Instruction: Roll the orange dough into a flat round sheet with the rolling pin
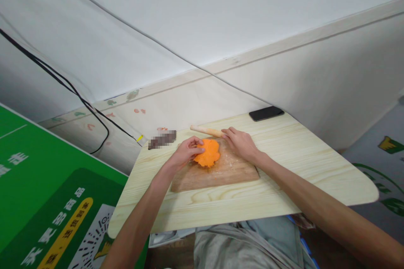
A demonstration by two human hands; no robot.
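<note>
A flat, ragged-edged piece of orange dough (207, 154) is over the wooden cutting board (221, 180). My left hand (189, 151) pinches its left edge between thumb and fingers. Its near edge casts a small shadow, and I cannot tell how much of it touches the board. A light wooden rolling pin (205, 130) lies across the far side of the board, its left end reaching past the edge. My right hand (239, 142) is closed round the pin's right end, which the fingers hide. White flour-like specks show on the board's right half.
The board is on a pale wood-grain table (303, 164) against a white wall. A black phone (267, 113) lies at the back right. A blurred-out dark object (162, 139) sits at the back left. Cables (85, 103) hang by the wall, and a green printed panel (63, 168) stands left.
</note>
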